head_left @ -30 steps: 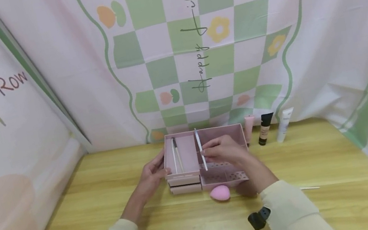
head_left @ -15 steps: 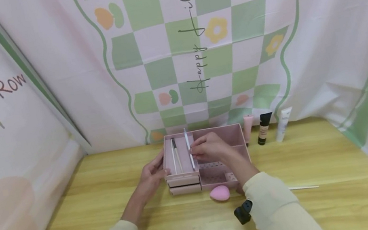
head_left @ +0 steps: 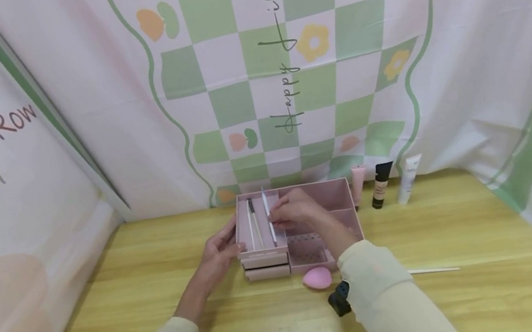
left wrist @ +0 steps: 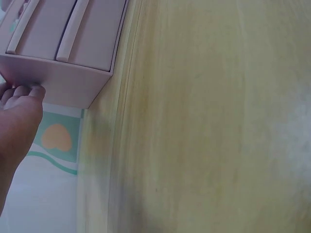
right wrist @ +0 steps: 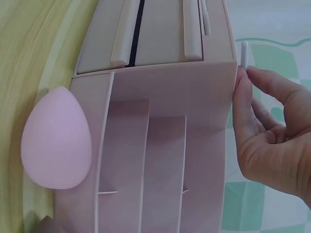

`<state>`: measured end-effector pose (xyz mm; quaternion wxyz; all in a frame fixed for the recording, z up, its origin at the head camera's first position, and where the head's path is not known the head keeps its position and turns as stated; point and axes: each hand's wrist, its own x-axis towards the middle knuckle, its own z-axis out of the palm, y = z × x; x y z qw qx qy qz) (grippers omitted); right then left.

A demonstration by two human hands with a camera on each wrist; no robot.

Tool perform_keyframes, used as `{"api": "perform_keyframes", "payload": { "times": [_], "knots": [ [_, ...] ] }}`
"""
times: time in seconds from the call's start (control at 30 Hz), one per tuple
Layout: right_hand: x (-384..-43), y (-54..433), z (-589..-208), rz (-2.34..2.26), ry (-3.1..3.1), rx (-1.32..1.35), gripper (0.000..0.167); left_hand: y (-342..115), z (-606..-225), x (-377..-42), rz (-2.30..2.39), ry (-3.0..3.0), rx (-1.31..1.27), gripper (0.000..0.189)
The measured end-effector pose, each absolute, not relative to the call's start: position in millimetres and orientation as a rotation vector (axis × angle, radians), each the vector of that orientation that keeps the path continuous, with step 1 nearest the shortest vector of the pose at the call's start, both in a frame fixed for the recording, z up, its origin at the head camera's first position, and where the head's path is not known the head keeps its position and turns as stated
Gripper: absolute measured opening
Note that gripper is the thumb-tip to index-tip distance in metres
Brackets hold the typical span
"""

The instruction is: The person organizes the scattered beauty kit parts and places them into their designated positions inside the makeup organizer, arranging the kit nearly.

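A pink cosmetics organizer (head_left: 268,273) stands on the table, with drawers under an open top tray on its left and divided compartments on its right. My left hand (head_left: 218,258) holds its left side, thumb at the front rim; in the left wrist view the fingertips meet the side wall. Between thumb and fingers, my right hand (head_left: 297,211) pinches a slim white pen-like stick (head_left: 266,204) with a bluish end, upright in line with the tray's right part. In that tray lie a dark-ended makeup brush (head_left: 256,224) and a thin white stick (head_left: 251,231).
A pink egg-shaped makeup sponge (head_left: 317,278) sits before the organizer. To its right stand a pink tube (head_left: 359,185), a black-and-beige tube (head_left: 382,187) and a white tube (head_left: 409,182). Another thin white stick (head_left: 434,270) lies on the table at right. A printed curtain (head_left: 222,67) hangs behind.
My right hand has carried the white stick leftward, from over the organizer's divider into the top tray beside the makeup brush. The left hand has stayed at the organizer's side.
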<state>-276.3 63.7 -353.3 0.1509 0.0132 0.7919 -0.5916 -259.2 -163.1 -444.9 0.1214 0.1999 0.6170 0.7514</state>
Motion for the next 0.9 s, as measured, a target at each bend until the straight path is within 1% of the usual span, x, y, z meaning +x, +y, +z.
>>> {"api": "perform_keyframes", "payload": {
  "times": [0.2, 0.33, 0.9],
  "knots": [
    [-276.5, 52.4, -348.1, -1.62, 2.328, 0.014, 0.022, -164.6, -444.0, -259.5, 2.188, 1.799, 0.575, 0.078],
    [-277.6, 48.8, -347.2, -1.596, 2.319, 0.049, 0.018, -165.0, -444.1, -259.5, 2.186, 1.805, 0.558, 0.078],
    [-277.8, 48.6, -344.6, -1.515, 2.341, 0.096, 0.022, -163.5, -445.9, -259.7, 2.174, 1.806, 0.583, 0.077]
  ]
}}
